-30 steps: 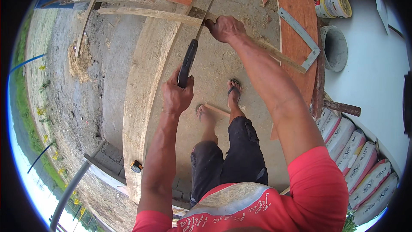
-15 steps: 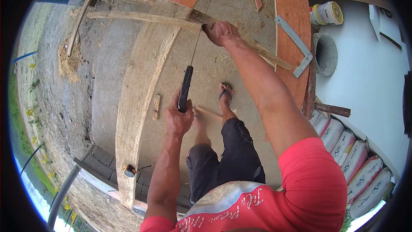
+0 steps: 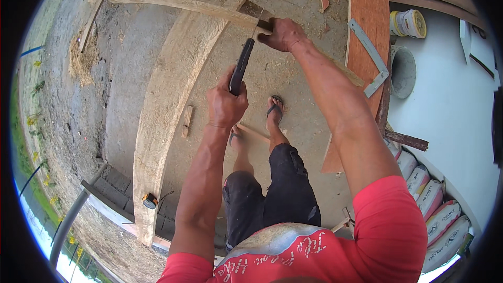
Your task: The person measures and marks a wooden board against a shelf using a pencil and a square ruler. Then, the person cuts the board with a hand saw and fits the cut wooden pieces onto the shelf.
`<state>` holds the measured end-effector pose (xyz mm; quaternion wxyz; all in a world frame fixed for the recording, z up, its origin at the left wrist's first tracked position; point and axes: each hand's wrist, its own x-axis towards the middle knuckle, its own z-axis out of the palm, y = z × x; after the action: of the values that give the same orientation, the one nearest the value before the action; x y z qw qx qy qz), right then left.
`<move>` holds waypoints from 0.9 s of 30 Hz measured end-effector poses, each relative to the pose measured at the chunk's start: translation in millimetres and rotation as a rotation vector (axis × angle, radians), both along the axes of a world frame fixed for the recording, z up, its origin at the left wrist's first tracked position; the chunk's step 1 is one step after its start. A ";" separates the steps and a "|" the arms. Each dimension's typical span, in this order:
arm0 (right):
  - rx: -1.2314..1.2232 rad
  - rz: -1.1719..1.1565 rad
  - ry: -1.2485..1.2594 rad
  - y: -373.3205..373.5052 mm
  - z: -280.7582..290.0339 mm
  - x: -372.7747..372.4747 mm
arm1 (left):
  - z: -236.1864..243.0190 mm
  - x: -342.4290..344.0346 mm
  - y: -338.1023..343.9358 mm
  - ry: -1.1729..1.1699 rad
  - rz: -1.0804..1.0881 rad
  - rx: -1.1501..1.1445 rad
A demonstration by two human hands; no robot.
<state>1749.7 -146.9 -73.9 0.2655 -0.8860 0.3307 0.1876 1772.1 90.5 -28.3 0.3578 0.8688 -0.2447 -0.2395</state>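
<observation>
My left hand (image 3: 228, 102) is closed round the black handle (image 3: 242, 67) of a handsaw. Its thin blade (image 3: 257, 25) points away from me and meets a long wooden strip (image 3: 183, 4), seen almost edge-on. Just right of the blade, my right hand (image 3: 285, 35) grips this strip, its fingers partly blurred. The strip lies across a wide curved plank (image 3: 162, 81); its right end shows beyond my forearm. How deep the blade sits in the wood cannot be made out.
A tape measure (image 3: 150, 200) rests on the plank's near end. To the right, a metal square (image 3: 369, 57) lies on a reddish board (image 3: 367, 0), beside a bucket (image 3: 407, 23), a grey pipe (image 3: 402, 72) and stacked sacks (image 3: 443, 220). An offcut (image 3: 187, 120) and sawdust lie on the floor.
My left hand and the saw have pushed forward and slightly right, leaving less blade visible before the strip. My right hand has shifted a little right in view, as has the scene around it.
</observation>
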 end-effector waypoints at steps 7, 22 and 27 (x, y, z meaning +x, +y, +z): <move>-0.032 -0.041 0.179 -21.9 -16.6 -9.5 | 64.5 -69.1 127.0 0.214 0.022 0.135; -0.074 -0.043 0.140 -18.4 -14.9 -14.4 | 60.7 -56.8 99.9 0.152 -0.021 0.147; -0.102 -0.027 0.152 -13.5 -16.1 -7.0 | 40.7 -47.8 94.1 0.046 -0.025 -0.002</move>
<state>1742.7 -160.4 -90.0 0.1967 -0.8770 0.3709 0.2335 1724.3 184.6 12.4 0.3610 0.8597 -0.2475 -0.2634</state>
